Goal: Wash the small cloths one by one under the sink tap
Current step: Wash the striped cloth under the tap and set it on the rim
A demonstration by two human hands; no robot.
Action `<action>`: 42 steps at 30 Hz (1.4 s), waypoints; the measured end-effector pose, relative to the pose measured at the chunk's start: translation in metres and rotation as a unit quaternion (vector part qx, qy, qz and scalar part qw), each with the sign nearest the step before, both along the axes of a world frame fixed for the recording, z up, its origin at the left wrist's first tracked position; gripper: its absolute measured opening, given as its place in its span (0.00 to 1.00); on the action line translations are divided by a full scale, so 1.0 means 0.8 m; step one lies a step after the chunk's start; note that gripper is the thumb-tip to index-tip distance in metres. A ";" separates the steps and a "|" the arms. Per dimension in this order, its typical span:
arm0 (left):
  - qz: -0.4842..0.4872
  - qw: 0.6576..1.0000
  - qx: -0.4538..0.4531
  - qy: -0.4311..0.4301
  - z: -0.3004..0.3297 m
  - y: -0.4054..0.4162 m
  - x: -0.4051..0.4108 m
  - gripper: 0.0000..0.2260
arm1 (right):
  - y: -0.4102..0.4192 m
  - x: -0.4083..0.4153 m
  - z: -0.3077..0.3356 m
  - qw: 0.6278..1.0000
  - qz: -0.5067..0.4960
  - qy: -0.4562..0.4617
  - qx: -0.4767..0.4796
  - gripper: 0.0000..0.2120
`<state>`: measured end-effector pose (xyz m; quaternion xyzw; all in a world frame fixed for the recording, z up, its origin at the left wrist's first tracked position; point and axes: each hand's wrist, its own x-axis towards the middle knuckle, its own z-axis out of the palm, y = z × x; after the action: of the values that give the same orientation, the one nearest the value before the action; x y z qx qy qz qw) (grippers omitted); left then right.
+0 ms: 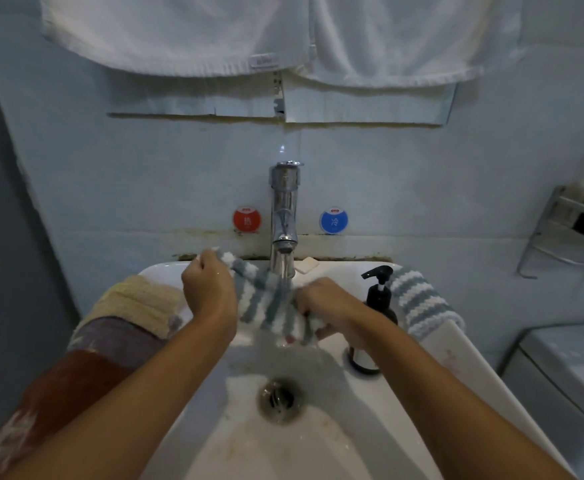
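Both hands are stretching a blue-and-white striped cloth (266,303) under the running chrome tap (283,216), above the white sink (405,393). The left hand (209,292) is gripping its upper end with curled fingers; the right hand (325,306) is pinching the lower end. Another striped cloth (422,303) is lying on the right rim beside a black soap dispenser (379,292). A pile of coloured cloths (110,337) is sitting on the left rim.

White sink (491,382) is what everything sits on. Left of my left hand (209,292) there's a pile of cloths (117,327) draped over the rim: cream, purple, reddish. Right of my right hand (328,306), a black pump bottle (379,299) with a striped cloth (418,299) just past it. Soap bar (306,264) beyond my hands, beside the tap (283,216).
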<state>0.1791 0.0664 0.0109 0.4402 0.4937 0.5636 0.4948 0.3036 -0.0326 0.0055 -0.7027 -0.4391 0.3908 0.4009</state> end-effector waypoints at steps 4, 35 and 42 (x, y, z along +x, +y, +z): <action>-0.056 0.995 -0.078 0.012 -0.016 -0.014 0.008 0.15 | 0.003 -0.008 -0.006 0.992 0.015 0.106 0.065 0.10; -0.097 0.991 0.019 0.086 -0.040 -0.061 0.034 0.16 | 0.032 -0.070 -0.041 0.957 -0.216 0.088 0.171 0.14; -0.102 0.993 0.006 0.058 -0.036 -0.067 0.041 0.15 | 0.028 -0.060 -0.046 0.959 -0.221 0.093 0.150 0.18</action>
<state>0.2122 0.0130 -0.0178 0.5227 0.4710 0.4868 0.5177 0.2554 -0.0104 -0.0310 -0.6747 -0.2874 0.2856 0.6170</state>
